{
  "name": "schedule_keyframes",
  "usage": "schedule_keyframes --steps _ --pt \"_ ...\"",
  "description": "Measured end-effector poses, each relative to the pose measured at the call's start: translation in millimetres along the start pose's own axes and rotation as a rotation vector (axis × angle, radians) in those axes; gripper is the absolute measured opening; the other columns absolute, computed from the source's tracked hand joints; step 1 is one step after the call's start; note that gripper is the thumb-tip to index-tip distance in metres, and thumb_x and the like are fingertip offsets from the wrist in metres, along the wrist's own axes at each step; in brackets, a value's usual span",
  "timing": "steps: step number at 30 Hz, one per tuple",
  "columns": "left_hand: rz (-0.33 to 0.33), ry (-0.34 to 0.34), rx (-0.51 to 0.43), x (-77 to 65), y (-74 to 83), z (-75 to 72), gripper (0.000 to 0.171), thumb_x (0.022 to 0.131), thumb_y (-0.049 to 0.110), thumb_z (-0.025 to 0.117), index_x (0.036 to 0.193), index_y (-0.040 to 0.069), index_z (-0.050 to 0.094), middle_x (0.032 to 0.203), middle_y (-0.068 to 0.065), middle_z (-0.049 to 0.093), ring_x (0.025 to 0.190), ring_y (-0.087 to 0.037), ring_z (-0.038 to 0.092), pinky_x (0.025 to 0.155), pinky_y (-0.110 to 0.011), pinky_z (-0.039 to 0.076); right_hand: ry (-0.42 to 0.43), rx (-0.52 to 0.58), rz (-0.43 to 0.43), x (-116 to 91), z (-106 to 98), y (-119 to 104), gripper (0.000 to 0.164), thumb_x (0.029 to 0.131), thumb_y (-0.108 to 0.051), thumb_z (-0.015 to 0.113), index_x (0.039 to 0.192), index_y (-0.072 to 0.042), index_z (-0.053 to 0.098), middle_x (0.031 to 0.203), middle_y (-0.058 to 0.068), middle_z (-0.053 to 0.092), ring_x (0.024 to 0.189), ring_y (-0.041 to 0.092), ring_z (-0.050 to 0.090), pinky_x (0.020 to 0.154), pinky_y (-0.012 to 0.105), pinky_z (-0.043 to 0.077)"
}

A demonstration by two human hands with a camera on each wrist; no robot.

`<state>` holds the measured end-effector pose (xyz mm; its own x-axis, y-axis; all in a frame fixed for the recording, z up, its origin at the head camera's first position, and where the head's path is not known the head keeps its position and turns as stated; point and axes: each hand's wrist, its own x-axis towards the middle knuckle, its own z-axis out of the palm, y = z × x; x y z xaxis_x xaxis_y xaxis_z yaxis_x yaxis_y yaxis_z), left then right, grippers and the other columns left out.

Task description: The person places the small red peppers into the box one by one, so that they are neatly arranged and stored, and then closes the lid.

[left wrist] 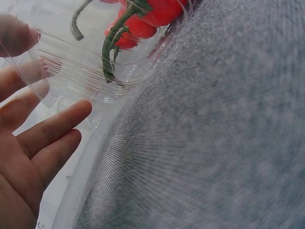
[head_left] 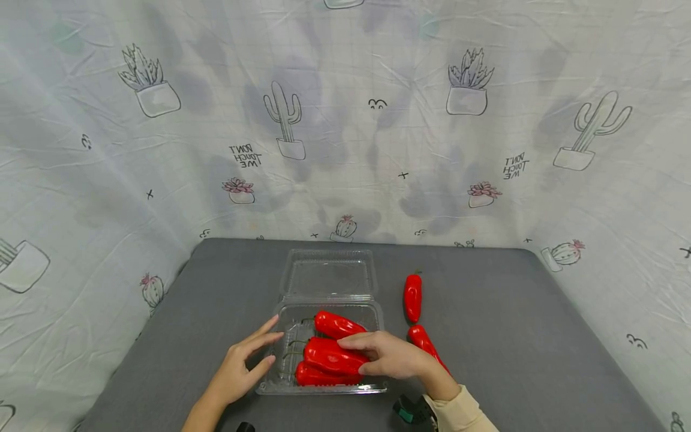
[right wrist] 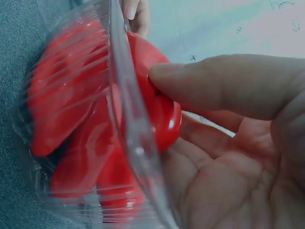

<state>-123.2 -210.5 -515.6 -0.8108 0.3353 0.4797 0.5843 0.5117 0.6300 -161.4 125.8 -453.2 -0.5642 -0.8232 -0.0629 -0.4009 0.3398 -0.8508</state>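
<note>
A clear plastic clamshell box [head_left: 318,390] lies on the grey table with several glossy red peppers inside, their green stems pointing left. My right hand [head_left: 391,355] grips the upper red pepper [head_left: 330,355], thumb pressed on its blunt end in the right wrist view and fingers on its far side. Behind it lies another pepper [head_left: 337,324], and a further pepper [head_left: 318,375] shows along the front wall. At the box's left side my left hand [head_left: 240,366] has its fingers spread, fingertips right at the wall. The left wrist view shows stems [left wrist: 110,52] through the plastic.
The box's lid [head_left: 329,279] is folded back toward the rear of the table. To the right of the box are two more red peppers, one farther back [head_left: 412,298] and one partly behind my right wrist [head_left: 423,342]. A cactus-print cloth [head_left: 345,150] hangs around the table.
</note>
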Motion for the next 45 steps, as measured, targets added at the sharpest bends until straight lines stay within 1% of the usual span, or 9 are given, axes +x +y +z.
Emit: schedule_keyframes --steps 5,9,12,19,23,28,32,40,45 --pt "0.006 -0.003 -0.005 0.6 -0.5 0.0 0.041 0.085 0.003 0.066 0.125 0.005 0.061 0.144 -0.018 0.045 0.127 -0.021 0.05 0.092 -0.027 0.05 -0.031 0.011 -0.017 0.3 -2.2 -0.1 0.051 0.087 -0.003 0.063 0.137 -0.012 0.052 0.136 0.003 0.054 0.122 0.011 0.045 0.092 0.02 0.047" --pt "0.008 -0.003 -0.002 1.1 -0.8 -0.1 0.041 0.084 0.001 0.066 0.125 0.005 0.06 0.143 -0.019 0.045 0.127 -0.021 0.05 0.092 -0.027 0.05 -0.057 -0.021 -0.026 0.3 -3.2 -1.1 0.053 0.086 -0.002 0.063 0.137 -0.014 0.052 0.134 0.001 0.055 0.116 0.008 0.046 0.091 0.021 0.047" --pt "0.004 -0.005 -0.004 1.7 -0.2 -0.8 0.041 0.084 0.001 0.066 0.125 0.005 0.06 0.144 -0.019 0.045 0.127 -0.022 0.05 0.092 -0.027 0.05 -0.068 -0.043 -0.032 0.2 -3.5 -1.2 0.053 0.086 -0.001 0.062 0.137 -0.014 0.052 0.134 0.0 0.055 0.116 0.007 0.046 0.093 0.021 0.046" --pt "0.008 -0.006 0.002 1.5 -0.7 -1.0 0.042 0.084 0.001 0.066 0.125 0.005 0.06 0.145 -0.018 0.044 0.126 -0.023 0.051 0.091 -0.028 0.051 -0.088 -0.021 0.001 -0.2 -2.7 -1.7 0.053 0.086 -0.001 0.062 0.136 -0.015 0.053 0.135 -0.002 0.053 0.119 0.006 0.046 0.095 0.021 0.046" --pt "0.011 -0.006 0.004 1.5 -0.5 -1.1 0.042 0.084 0.001 0.066 0.125 0.005 0.06 0.145 -0.018 0.044 0.126 -0.023 0.051 0.091 -0.028 0.051 -0.088 -0.027 0.011 -0.3 -2.2 -2.4 0.05 0.087 -0.004 0.062 0.135 -0.016 0.054 0.135 -0.003 0.053 0.119 0.006 0.046 0.095 0.022 0.045" --pt "0.005 -0.008 0.005 1.6 1.0 -1.3 0.041 0.085 0.001 0.066 0.125 0.005 0.06 0.145 -0.017 0.044 0.127 -0.02 0.05 0.091 -0.028 0.051 -0.079 -0.055 -0.008 -0.4 -2.1 -2.4 0.047 0.089 -0.011 0.062 0.135 -0.014 0.054 0.133 0.001 0.055 0.116 0.006 0.049 0.093 0.023 0.047" --pt "0.006 -0.006 0.012 1.8 2.1 -1.4 0.041 0.084 0.001 0.066 0.125 0.005 0.061 0.145 -0.017 0.044 0.127 -0.021 0.05 0.09 -0.03 0.051 -0.065 -0.084 -0.015 -0.3 -1.7 -2.7 0.046 0.089 -0.015 0.063 0.134 -0.012 0.055 0.131 0.001 0.057 0.112 0.006 0.05 0.092 0.023 0.047" --pt "0.006 -0.006 0.009 1.3 1.5 -1.2 0.041 0.084 0.002 0.066 0.125 0.005 0.061 0.145 -0.017 0.044 0.126 -0.019 0.051 0.09 -0.029 0.051 -0.029 -0.127 -0.018 0.5 0.8 -2.5 0.044 0.09 -0.017 0.063 0.133 -0.011 0.056 0.128 -0.002 0.06 0.106 0.002 0.05 0.09 0.021 0.047" --pt "0.011 -0.004 0.007 0.7 0.7 -0.8 0.041 0.084 0.002 0.066 0.125 0.005 0.061 0.145 -0.017 0.044 0.125 -0.022 0.052 0.09 -0.028 0.051 -0.014 -0.144 -0.025 1.0 2.5 -3.2 0.044 0.089 -0.016 0.064 0.132 -0.01 0.056 0.122 -0.004 0.062 0.098 0.003 0.049 0.084 0.019 0.047"
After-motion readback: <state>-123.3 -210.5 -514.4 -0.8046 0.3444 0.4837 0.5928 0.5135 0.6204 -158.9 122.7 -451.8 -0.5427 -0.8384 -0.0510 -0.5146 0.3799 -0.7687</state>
